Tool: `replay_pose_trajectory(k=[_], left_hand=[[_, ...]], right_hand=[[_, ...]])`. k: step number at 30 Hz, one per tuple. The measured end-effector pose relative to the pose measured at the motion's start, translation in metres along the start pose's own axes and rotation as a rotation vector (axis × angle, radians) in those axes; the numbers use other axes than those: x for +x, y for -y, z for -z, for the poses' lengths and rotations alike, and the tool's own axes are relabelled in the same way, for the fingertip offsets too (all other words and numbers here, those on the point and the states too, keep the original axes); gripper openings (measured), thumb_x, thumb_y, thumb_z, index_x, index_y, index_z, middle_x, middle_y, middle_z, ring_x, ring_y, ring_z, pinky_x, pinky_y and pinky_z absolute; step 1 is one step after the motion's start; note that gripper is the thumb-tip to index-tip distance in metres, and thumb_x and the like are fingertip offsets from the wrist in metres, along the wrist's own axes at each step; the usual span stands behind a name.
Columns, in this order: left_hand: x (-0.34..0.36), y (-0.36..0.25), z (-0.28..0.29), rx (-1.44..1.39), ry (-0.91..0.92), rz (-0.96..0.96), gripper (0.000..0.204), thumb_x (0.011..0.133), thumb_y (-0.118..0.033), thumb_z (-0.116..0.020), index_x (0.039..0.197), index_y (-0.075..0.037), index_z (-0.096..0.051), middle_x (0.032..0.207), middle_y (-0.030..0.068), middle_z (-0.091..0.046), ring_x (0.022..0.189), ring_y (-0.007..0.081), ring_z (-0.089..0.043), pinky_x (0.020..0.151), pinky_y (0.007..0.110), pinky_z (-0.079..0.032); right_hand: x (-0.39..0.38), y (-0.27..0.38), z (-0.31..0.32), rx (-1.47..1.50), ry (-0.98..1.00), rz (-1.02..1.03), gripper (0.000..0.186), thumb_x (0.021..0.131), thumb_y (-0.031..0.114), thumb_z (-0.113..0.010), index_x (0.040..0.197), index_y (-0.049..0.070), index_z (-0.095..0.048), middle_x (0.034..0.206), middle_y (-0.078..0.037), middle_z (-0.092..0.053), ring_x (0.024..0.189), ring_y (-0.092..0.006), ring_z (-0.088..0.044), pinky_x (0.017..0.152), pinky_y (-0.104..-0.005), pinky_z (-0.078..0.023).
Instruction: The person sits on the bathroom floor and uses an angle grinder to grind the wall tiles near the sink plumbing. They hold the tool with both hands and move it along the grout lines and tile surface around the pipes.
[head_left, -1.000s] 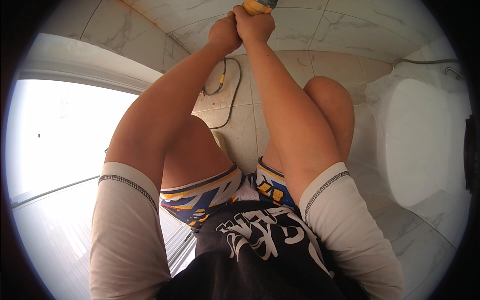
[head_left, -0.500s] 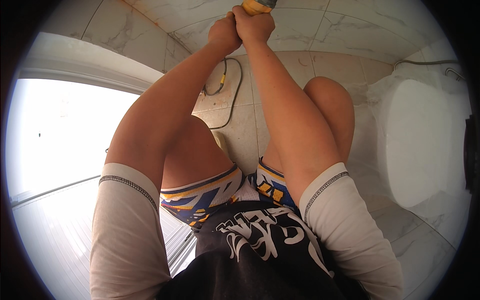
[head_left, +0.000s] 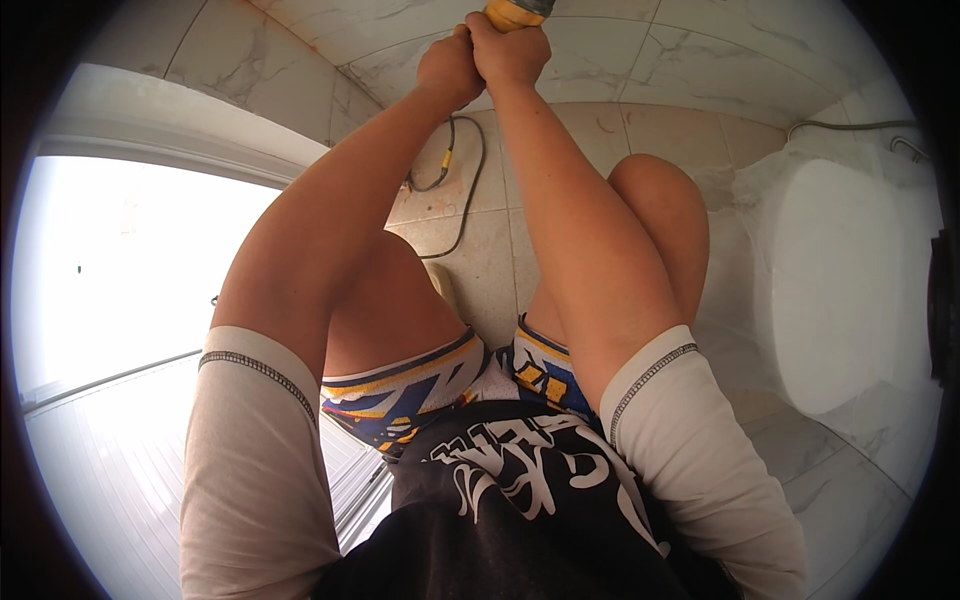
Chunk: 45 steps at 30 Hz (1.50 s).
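At the top edge of the head view, a yellow and dark grey power tool (head_left: 516,12) is held out in front of me against the marbled wall. Only its rounded body shows; the working end is out of frame, so its exact kind is unclear. My right hand (head_left: 512,52) is closed round it. Pressed up beside it, my left hand (head_left: 447,66) is closed too, its fingers wrapped on the tool's near side and partly hidden. Both arms reach straight out over my bent knees.
A black cord (head_left: 470,200) with a yellow section loops over the tiled floor (head_left: 490,260) under my arms. On the right stands a white toilet (head_left: 835,290) wrapped in clear plastic. A bright window or door (head_left: 130,250) lies to the left. Marbled tiles (head_left: 720,60) line the wall ahead.
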<state>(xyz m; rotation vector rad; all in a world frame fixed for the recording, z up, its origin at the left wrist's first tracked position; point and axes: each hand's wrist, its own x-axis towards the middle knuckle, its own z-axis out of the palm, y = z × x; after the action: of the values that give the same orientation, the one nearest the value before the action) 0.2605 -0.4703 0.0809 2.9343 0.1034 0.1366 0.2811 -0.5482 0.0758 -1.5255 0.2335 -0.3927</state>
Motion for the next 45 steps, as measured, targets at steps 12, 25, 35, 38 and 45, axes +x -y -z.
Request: replay_pose_trajectory(k=[12,25,35,38,45], left_hand=[[0.000,-0.001,0.002,0.042,0.015,0.006,0.052,0.079,-0.031,-0.068,0.118,-0.006,-0.046,0.100,0.0200,-0.067,0.096,0.0368,-0.064,0.082,0.045,-0.053],[-0.003,-0.003,0.008,0.102,0.026,0.009,0.048,0.077,-0.029,-0.070,0.110,-0.003,-0.046,0.102,0.0168,-0.067,0.100,0.0319,-0.065,0.084,0.041,-0.053],[-0.006,0.001,0.008,0.046,-0.006,-0.006,0.048,0.080,-0.027,-0.067,0.116,-0.004,-0.046,0.100,0.0206,-0.067,0.097,0.0372,-0.064,0.082,0.044,-0.053],[-0.008,0.001,0.010,0.050,-0.002,-0.002,0.048,0.080,-0.027,-0.067,0.116,-0.004,-0.046,0.100,0.0211,-0.067,0.097,0.0374,-0.064,0.083,0.044,-0.052],[-0.010,-0.004,0.018,0.092,0.022,0.030,0.047,0.079,-0.029,-0.069,0.110,-0.002,-0.047,0.103,0.0167,-0.067,0.100,0.0312,-0.065,0.083,0.040,-0.054]], right_hand=[[-0.002,-0.002,0.003,-0.010,0.053,-0.104,0.053,0.064,0.033,-0.079,0.092,-0.008,-0.061,0.091,-0.018,-0.067,0.082,-0.0266,-0.068,0.074,-0.0360,-0.056],[-0.006,0.003,0.002,0.005,0.053,-0.111,0.049,0.064,0.032,-0.078,0.088,-0.007,-0.060,0.085,-0.017,-0.067,0.075,-0.0256,-0.068,0.068,-0.0354,-0.056],[-0.008,0.003,0.001,0.022,0.059,-0.128,0.051,0.064,0.033,-0.078,0.090,-0.007,-0.061,0.086,-0.016,-0.068,0.075,-0.0256,-0.068,0.066,-0.0356,-0.056],[-0.008,0.004,0.001,0.013,0.079,-0.147,0.051,0.064,0.033,-0.077,0.091,-0.007,-0.061,0.088,-0.017,-0.068,0.078,-0.0257,-0.068,0.068,-0.0357,-0.056],[-0.010,0.007,0.000,0.002,0.072,-0.116,0.053,0.064,0.034,-0.077,0.091,-0.008,-0.061,0.090,-0.017,-0.068,0.081,-0.0265,-0.068,0.073,-0.0355,-0.055]])
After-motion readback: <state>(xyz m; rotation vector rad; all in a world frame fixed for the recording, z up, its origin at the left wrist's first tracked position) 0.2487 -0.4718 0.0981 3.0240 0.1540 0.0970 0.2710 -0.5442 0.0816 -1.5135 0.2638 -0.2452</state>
